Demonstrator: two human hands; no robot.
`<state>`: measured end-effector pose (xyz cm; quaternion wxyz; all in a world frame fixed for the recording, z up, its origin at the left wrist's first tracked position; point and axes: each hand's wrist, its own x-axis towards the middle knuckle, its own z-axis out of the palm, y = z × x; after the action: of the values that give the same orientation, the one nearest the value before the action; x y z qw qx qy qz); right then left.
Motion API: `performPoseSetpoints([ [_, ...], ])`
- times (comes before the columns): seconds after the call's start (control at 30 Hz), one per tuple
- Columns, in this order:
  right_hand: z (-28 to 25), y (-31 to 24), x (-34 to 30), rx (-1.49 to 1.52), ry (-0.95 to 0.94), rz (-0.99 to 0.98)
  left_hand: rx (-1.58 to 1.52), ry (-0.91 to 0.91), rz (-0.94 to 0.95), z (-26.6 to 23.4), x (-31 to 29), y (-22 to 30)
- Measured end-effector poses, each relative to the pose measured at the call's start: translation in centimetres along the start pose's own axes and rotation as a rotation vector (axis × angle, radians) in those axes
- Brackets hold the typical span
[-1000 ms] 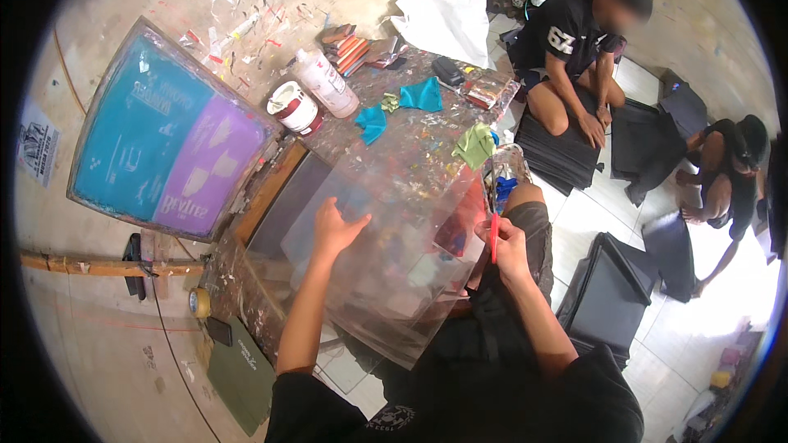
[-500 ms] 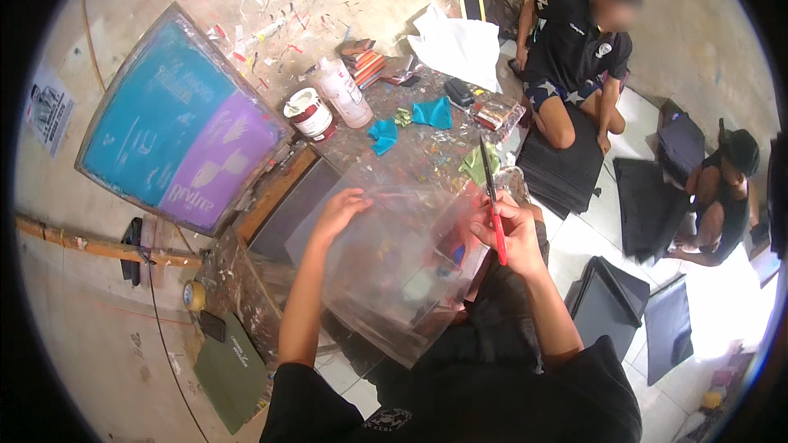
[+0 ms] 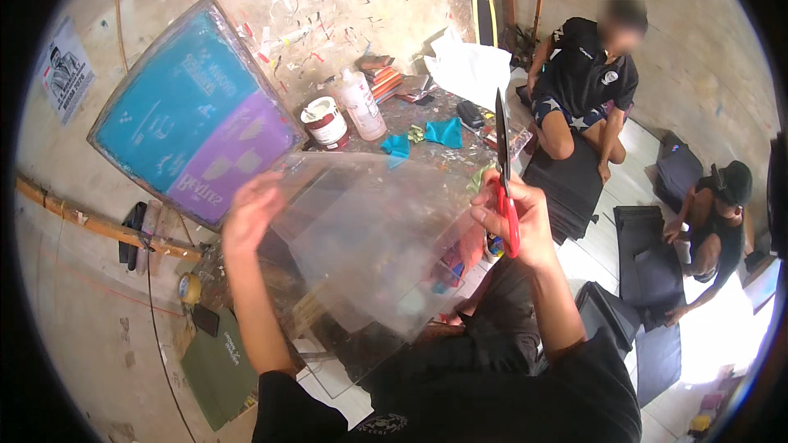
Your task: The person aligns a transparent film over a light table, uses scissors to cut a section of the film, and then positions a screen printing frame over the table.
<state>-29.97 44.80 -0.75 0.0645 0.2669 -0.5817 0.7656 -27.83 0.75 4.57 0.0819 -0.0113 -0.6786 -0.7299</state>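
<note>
In my right hand [image 3: 525,217] is a pair of scissors [image 3: 508,201] with red handles, its dark blades pointing up. The fingers of that hand are closed round the handles, beside the right corner of a clear plastic sheet [image 3: 369,238]. This large see-through sheet spreads over my lap and the near table edge, and seems to be more than one layer. My left hand [image 3: 256,209] is at the sheet's far left corner. Its fingers are blurred but look stretched out; whether they touch the sheet is unclear.
Beyond the sheet, a paint-stained table [image 3: 328,156] bears a paint tub [image 3: 325,123], a plastic bottle [image 3: 363,105] and teal cloth scraps [image 3: 443,133]. A teal and purple printing screen [image 3: 197,115] leans at left. Two people sit on the right beside stacks of black sheets [image 3: 562,184].
My left hand has moved left, off the middle of the sheet's far edge. My right hand has risen slightly with the scissors. The sheet has shifted left and lies more spread out.
</note>
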Motion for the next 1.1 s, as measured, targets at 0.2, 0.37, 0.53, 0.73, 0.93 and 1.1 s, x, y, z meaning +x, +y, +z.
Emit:
performPoseSetpoints([
  [0.2,2.9,-2.3,5.4,-0.005,-0.090,-0.141,0.330,0.279,0.565,-0.8,-10.1,11.3],
  [0.37,5.6,0.9,8.1,-0.156,0.043,-0.227,0.864,0.237,0.774,4.0,-18.5,12.5],
  [0.53,2.8,7.4,3.3,-0.381,0.242,0.038,1.267,-0.122,0.635,12.4,-18.4,3.1],
  [0.73,0.6,10.7,-6.4,-0.257,0.291,0.406,1.298,-0.300,0.412,16.3,-18.6,-13.6],
  [0.93,-0.8,9.0,-13.0,-0.319,0.366,0.512,1.266,-0.225,0.414,19.3,-18.4,-17.2],
  [1.1,-1.0,8.6,-15.5,-0.351,0.446,0.628,1.249,-0.309,0.357,21.0,-16.8,-17.9],
])
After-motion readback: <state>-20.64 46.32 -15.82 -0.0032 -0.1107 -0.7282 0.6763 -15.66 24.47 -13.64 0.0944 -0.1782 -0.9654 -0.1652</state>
